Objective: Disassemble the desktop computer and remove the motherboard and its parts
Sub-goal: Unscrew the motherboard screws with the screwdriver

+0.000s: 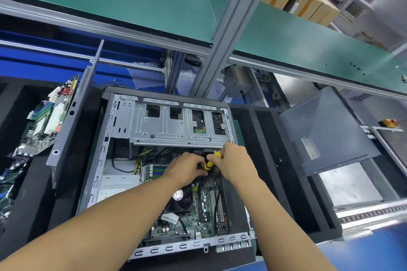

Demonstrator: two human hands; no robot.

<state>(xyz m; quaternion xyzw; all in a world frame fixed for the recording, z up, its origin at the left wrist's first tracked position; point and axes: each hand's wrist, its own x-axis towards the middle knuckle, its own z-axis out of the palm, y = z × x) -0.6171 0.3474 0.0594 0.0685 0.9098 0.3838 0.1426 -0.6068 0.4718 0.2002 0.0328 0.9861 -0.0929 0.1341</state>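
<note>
The right hand (235, 163) is gripping a yellow screwdriver (208, 165) over the motherboard (207, 204). The left hand (187, 167) is curling its fingers just beside the tool; whether they are holding anything, I cannot tell.

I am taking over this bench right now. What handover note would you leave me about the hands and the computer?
Right hand grips the screwdriver handle. Left hand curls at its lower part; its grip is hidden. Both are over the motherboard, which lies in the case below the drive cage.
Done: side panel off, set at the right.
Left: cables, fan, motherboard out.
</note>
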